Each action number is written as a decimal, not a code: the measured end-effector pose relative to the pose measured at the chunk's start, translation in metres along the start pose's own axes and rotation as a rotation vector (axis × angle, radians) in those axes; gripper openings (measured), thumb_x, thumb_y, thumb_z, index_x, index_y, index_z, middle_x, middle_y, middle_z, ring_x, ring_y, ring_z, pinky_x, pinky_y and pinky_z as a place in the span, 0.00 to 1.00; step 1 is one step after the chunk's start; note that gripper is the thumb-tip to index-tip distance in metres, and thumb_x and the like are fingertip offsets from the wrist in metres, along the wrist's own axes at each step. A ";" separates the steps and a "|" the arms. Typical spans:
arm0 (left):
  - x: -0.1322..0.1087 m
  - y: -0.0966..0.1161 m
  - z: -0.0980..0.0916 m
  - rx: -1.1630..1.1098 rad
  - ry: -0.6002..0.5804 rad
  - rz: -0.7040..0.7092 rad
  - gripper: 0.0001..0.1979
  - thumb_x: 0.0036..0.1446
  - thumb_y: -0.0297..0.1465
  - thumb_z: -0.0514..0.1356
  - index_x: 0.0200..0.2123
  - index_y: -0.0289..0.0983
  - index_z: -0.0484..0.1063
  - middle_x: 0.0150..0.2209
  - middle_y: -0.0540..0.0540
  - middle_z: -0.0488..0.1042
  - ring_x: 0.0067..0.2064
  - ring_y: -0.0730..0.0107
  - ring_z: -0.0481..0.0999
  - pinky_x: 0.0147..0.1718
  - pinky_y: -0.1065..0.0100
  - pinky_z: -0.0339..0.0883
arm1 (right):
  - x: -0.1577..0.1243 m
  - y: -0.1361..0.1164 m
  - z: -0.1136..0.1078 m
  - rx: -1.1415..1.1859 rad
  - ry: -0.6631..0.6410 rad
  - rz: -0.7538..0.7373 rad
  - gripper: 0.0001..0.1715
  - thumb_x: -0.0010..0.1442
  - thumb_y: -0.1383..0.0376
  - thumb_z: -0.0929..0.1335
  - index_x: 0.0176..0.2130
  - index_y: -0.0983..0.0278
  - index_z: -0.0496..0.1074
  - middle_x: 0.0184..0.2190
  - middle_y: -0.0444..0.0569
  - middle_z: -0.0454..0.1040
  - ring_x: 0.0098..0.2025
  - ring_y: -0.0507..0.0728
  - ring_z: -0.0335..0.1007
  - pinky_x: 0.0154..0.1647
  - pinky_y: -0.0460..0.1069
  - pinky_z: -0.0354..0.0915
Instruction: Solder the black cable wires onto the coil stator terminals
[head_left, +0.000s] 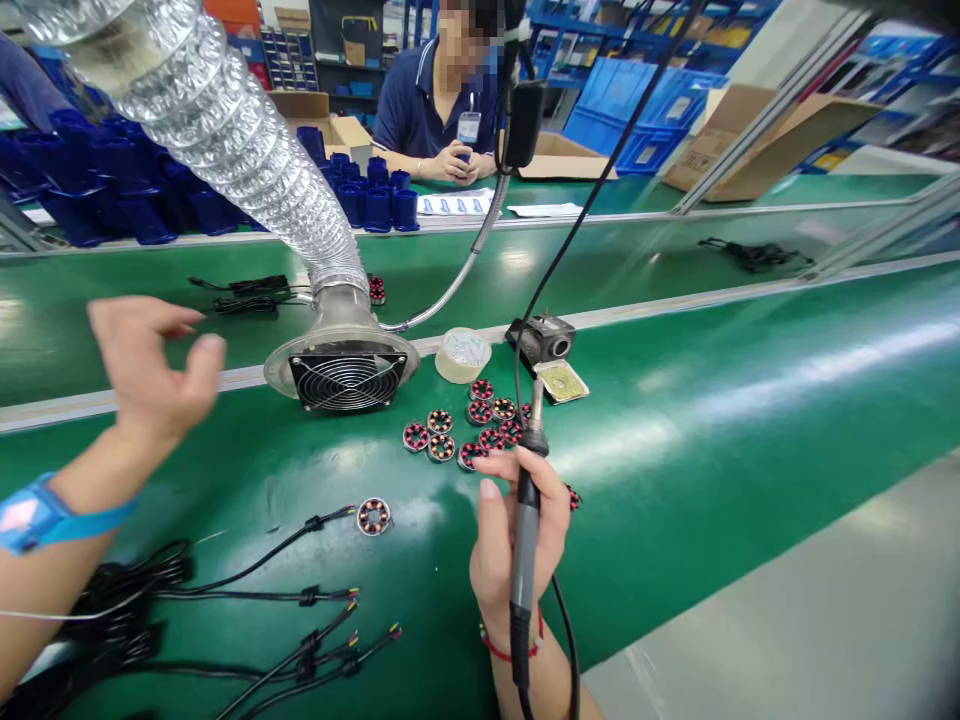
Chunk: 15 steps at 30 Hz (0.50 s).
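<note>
My right hand (517, 540) is wrapped round the grey and black handle of a soldering iron (526, 500), its tip pointing away from me toward a sponge tray (561, 381). Raised at the left, my left hand (157, 365) has its thumb and fingers apart with nothing visible between them. A blue wrist strap (67, 515) is on that arm. One motor stator (373, 516) with copper windings lies on the green bench, close to the stripped end of a black cable (289, 545). Several more stators (441, 447) are grouped beyond, some partly behind the iron.
A fume extractor (349, 380) on a foil duct (255, 140) hangs at the left. Behind the stators are a tape roll (463, 355) and an iron stand (551, 340). Bundled cables (112, 610) lie front left. Across the bench, a person (442, 110) holds a blue part near blue housings (375, 190).
</note>
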<state>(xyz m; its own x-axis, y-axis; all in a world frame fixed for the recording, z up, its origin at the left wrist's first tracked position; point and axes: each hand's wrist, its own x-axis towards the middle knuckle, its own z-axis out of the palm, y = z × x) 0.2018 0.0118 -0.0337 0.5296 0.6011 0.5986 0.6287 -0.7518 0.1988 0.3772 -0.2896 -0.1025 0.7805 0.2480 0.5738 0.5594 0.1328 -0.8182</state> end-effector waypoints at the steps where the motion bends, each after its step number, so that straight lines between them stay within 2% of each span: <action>1: 0.004 -0.024 -0.005 0.049 -0.015 -0.092 0.34 0.74 0.51 0.43 0.41 0.24 0.71 0.32 0.43 0.67 0.67 0.39 0.62 0.39 0.56 0.36 | 0.000 0.000 0.000 0.003 -0.008 -0.014 0.20 0.68 0.69 0.66 0.58 0.57 0.68 0.38 0.46 0.79 0.45 0.57 0.77 0.53 0.58 0.71; 3: 0.009 -0.063 -0.010 0.085 -0.106 -0.177 0.42 0.72 0.56 0.43 0.34 0.17 0.66 0.23 0.50 0.56 0.66 0.33 0.62 0.35 0.48 0.27 | 0.000 0.001 0.001 0.009 -0.014 -0.033 0.21 0.67 0.70 0.67 0.58 0.57 0.69 0.38 0.45 0.79 0.45 0.56 0.77 0.53 0.57 0.71; 5: 0.008 -0.089 -0.010 0.088 -0.212 -0.228 0.47 0.64 0.64 0.44 0.28 0.19 0.67 0.20 0.53 0.49 0.59 0.33 0.71 0.35 0.50 0.29 | 0.000 0.002 0.001 0.004 -0.018 -0.036 0.21 0.67 0.70 0.67 0.58 0.57 0.69 0.38 0.46 0.79 0.45 0.57 0.76 0.53 0.58 0.71; 8: 0.003 -0.103 -0.009 0.083 -0.305 -0.278 0.43 0.59 0.64 0.44 0.27 0.27 0.72 0.18 0.51 0.54 0.52 0.42 0.78 0.35 0.56 0.39 | -0.001 0.003 0.001 0.003 -0.011 -0.035 0.21 0.67 0.70 0.67 0.58 0.57 0.68 0.38 0.46 0.80 0.46 0.57 0.76 0.53 0.58 0.71; 10: -0.003 -0.093 -0.010 0.056 -0.359 -0.285 0.36 0.57 0.62 0.48 0.31 0.35 0.75 0.19 0.51 0.63 0.45 0.52 0.80 0.34 0.61 0.49 | 0.000 0.003 0.002 0.012 0.005 -0.046 0.22 0.67 0.70 0.67 0.59 0.56 0.68 0.38 0.45 0.80 0.46 0.56 0.76 0.53 0.58 0.70; 12: -0.013 -0.068 -0.009 -0.068 -0.516 -0.261 0.30 0.53 0.61 0.54 0.37 0.41 0.76 0.21 0.53 0.72 0.35 0.61 0.78 0.31 0.64 0.59 | 0.000 0.002 0.002 0.023 0.015 -0.059 0.23 0.67 0.71 0.66 0.59 0.55 0.68 0.38 0.45 0.79 0.45 0.56 0.76 0.53 0.57 0.70; 13: -0.019 -0.051 -0.007 -0.203 -0.679 -0.233 0.28 0.53 0.59 0.58 0.40 0.41 0.76 0.25 0.54 0.76 0.32 0.63 0.77 0.30 0.66 0.65 | 0.001 0.001 0.002 0.027 0.015 -0.064 0.23 0.67 0.71 0.66 0.59 0.55 0.68 0.38 0.45 0.79 0.45 0.56 0.76 0.53 0.57 0.71; 15: -0.036 -0.009 0.002 -0.388 -0.933 -0.140 0.24 0.59 0.53 0.59 0.44 0.40 0.77 0.29 0.50 0.78 0.31 0.63 0.76 0.31 0.64 0.70 | 0.001 0.000 0.002 0.027 0.010 -0.064 0.22 0.67 0.70 0.66 0.59 0.55 0.68 0.38 0.45 0.79 0.45 0.56 0.76 0.53 0.58 0.71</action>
<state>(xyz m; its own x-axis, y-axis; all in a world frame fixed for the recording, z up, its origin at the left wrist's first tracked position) 0.1784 -0.0028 -0.0586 0.8025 0.5371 -0.2598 0.5787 -0.5949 0.5578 0.3773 -0.2875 -0.1019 0.7459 0.2287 0.6255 0.6008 0.1744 -0.7802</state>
